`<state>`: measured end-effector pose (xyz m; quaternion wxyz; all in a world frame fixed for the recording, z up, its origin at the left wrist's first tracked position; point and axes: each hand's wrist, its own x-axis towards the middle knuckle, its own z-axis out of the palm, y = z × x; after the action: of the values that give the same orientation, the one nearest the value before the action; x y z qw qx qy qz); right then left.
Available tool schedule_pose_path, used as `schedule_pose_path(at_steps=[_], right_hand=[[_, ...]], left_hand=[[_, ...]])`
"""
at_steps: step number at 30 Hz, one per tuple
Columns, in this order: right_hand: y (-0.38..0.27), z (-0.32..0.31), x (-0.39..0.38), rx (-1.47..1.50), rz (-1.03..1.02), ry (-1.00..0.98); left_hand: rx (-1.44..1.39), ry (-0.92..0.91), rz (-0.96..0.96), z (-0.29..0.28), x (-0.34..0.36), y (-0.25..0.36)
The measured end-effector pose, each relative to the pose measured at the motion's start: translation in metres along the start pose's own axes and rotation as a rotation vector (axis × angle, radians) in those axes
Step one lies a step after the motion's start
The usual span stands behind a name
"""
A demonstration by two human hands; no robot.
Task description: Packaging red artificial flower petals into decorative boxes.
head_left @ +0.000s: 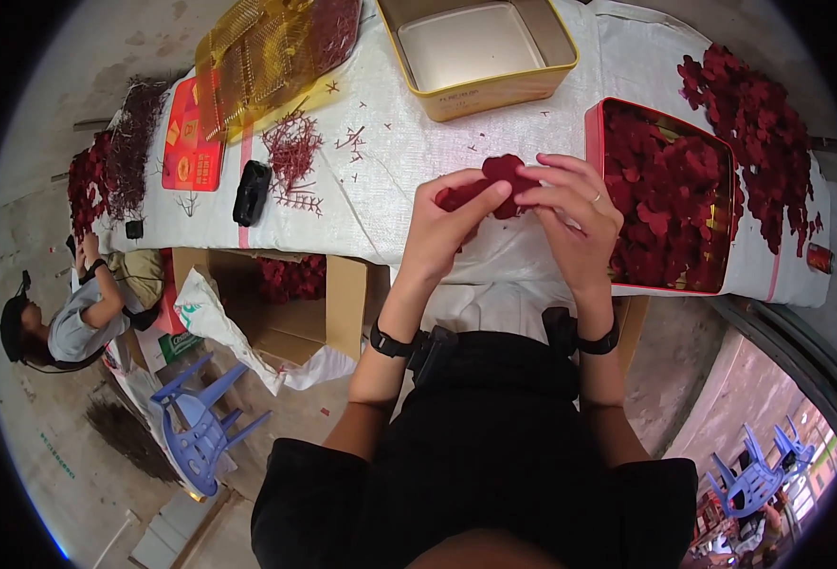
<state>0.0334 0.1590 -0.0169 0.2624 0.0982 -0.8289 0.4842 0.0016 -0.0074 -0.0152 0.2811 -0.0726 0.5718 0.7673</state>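
Observation:
My left hand (pixel 445 218) pinches dark red cloth petals (pixel 502 171) between its thumb and fingers, above the white woven sheet covering the table (pixel 390 180). My right hand (pixel 575 218), with a ring on one finger, has its fingertips on the right side of the same petals. Just right of my hands is a red-rimmed tin (pixel 665 199) full of loose red petals. At the back stands a yellow-rimmed tin (pixel 456 47) with a pale bottom. To the left lie red twiggy stems (pixel 291 152) and a small black object (pixel 250 192).
Yellow plastic trays (pixel 238 76), a red card (pixel 191 133) and heaped petals (pixel 750 114) are on the table. Below are an open cardboard box (pixel 343 313) and blue plastic stools (pixel 200 427). A co-worker (pixel 87 322) works at far left.

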Motion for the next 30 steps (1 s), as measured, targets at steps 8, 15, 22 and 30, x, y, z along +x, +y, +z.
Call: schedule_pose_path(at_steps=[8, 15, 22, 30], right_hand=[[0.028, 0.006, -0.03, -0.075, 0.446, -0.177], [0.035, 0.002, -0.045, -0.115, 0.466, -0.357], [0.029, 0.007, -0.042, -0.26, 0.405, -0.355], [0.032, 0.007, -0.04, -0.092, 0.41, -0.309]], left_hand=[[0.095, 0.333, 0.118, -0.021, 0.007, -0.001], [-0.006, 0.385, 0.097, -0.032, 0.005, -0.01], [-0.116, 0.282, 0.037, -0.026, 0.008, -0.017], [-0.132, 0.241, 0.028, -0.022, 0.002, -0.013]])
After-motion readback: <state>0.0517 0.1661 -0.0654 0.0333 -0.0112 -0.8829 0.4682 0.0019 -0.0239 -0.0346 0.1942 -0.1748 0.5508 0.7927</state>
